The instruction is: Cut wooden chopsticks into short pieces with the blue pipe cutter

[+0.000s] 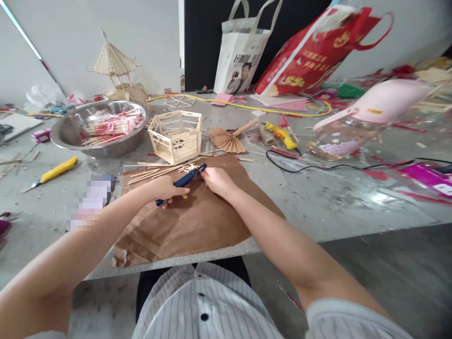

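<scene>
My left hand (163, 189) is closed round a long, narrow, dark blue hand tool (189, 177), held at a slant over a sheet of brown paper (205, 221). My right hand (217, 181) has its fingers pinched together at the tool's far tip; what they hold is hidden. A small yellow piece (185, 196) shows just under the tool. Behind the hands, thin wooden sticks (150, 174) and a little heap of short cut stick pieces (188, 167) lie on the paper. Past them stands a hexagonal stick frame (175, 136).
A steel bowl (60, 134) holds wrapped sticks. Left lie a yellow-handled knife (58, 170) and a phone (93, 200). Behind stand a stick pavilion model (115, 61) and two bags. To the right are a folded paper fan (229, 140), a yellow glue gun (280, 135) with cord, and a pink-lidded jug (381, 103).
</scene>
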